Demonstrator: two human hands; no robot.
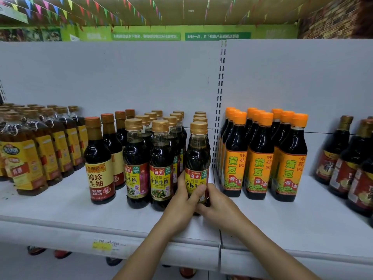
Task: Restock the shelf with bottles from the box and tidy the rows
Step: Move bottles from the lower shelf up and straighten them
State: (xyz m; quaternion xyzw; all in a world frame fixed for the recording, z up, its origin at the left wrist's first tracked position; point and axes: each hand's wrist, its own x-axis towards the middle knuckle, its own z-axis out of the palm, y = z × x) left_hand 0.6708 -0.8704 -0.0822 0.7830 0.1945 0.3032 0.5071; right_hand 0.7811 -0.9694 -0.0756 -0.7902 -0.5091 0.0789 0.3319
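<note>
A dark soy sauce bottle (198,156) with a gold cap and a red-yellow label stands upright at the front of the white shelf (66,207). My left hand (182,203) grips its lower left side, thumb across the label. My right hand (217,207) holds the bottle's base from the right. Behind it stands a row of the same gold caps. To its left, two more rows of the same bottles (161,164) stand close together. The box is not in view.
Orange-capped soy sauce bottles (260,156) fill three rows to the right, past the slotted upright (220,110). Brown-capped bottles (99,160) and yellow-labelled oil bottles (22,156) stand at the left. Dark red-labelled bottles (351,162) stand at far right. A yellow price tag (102,245) marks the shelf edge.
</note>
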